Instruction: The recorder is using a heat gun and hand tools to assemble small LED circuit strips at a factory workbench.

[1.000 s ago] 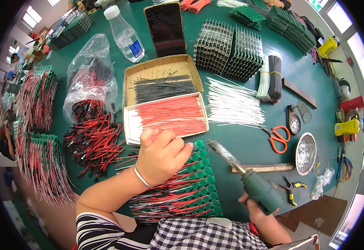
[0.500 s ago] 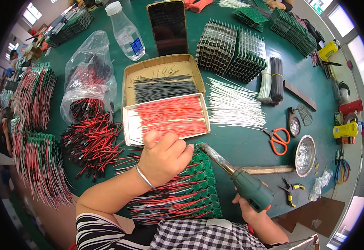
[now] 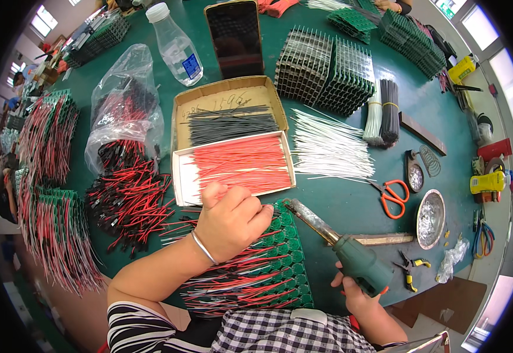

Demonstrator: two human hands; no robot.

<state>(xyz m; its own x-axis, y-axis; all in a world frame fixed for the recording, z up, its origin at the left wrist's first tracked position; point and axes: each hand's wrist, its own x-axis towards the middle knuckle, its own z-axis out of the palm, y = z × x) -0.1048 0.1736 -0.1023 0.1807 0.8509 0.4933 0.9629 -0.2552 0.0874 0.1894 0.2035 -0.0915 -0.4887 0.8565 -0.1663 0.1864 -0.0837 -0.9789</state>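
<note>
Green soldering iron tilted, tip over wired green boards.

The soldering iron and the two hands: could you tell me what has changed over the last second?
The right hand has swung the soldering iron leftward, its tip now at the green circuit boards beside the left hand, which stayed pressed on the boards. Both grips are unchanged; the tray of red wires and orange scissors have not moved.

The left hand rests curled on a row of green circuit boards trailing red and black wires, while the right hand at four o'clock grips a green soldering iron, its tip touching the boards. At twelve o'clock from the left hand a cardboard tray holds red wires, and orange scissors lie at three o'clock on the green table.
</note>
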